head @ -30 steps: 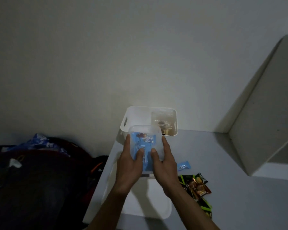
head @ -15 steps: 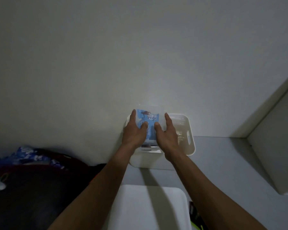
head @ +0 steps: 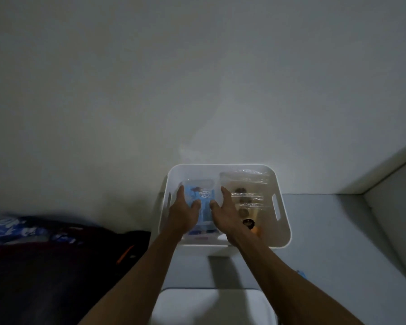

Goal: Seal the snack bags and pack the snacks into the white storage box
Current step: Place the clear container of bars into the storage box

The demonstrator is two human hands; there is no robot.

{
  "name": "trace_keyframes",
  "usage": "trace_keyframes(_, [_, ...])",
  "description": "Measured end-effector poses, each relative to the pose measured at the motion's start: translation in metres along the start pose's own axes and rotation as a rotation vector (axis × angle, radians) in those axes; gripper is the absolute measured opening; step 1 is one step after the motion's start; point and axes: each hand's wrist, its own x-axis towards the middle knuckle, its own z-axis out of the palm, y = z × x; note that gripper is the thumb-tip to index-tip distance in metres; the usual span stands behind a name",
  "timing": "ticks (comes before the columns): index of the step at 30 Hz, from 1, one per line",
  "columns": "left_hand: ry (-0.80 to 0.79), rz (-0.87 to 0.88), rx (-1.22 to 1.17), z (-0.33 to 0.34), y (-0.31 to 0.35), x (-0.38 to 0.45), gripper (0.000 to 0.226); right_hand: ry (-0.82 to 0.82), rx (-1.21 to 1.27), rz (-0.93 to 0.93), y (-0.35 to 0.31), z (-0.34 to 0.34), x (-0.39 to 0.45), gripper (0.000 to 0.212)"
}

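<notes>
Both hands have carried the clear bag of blue snacks (head: 203, 202) down into the white storage box (head: 285, 235); left hand (head: 182, 215) and right hand (head: 223, 213) now lie spread, fingers loosening off its sides. It sits at the box's 9 o'clock, another clear bag (head: 246, 195) at 3. Light, limp and slippery film, I judge: take it by the edges.

The white storage box (head: 284, 207) stood open-topped against the wall, so entry was from above only. Both hands (head: 183, 214) (head: 223, 214) and the blue snack bag (head: 202, 207) filled its left half, and a clear bag (head: 246, 195) filled the right. The lid (head: 211, 306) lay near, with bare table to its right.
</notes>
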Motion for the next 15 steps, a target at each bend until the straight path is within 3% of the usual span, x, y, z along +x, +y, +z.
trace_keyframes(15, [-0.123, -0.043, 0.019, 0.02, -0.047, 0.056, 0.077, -0.089, -0.027, 0.19, 0.021, 0.013, 0.039, 0.071])
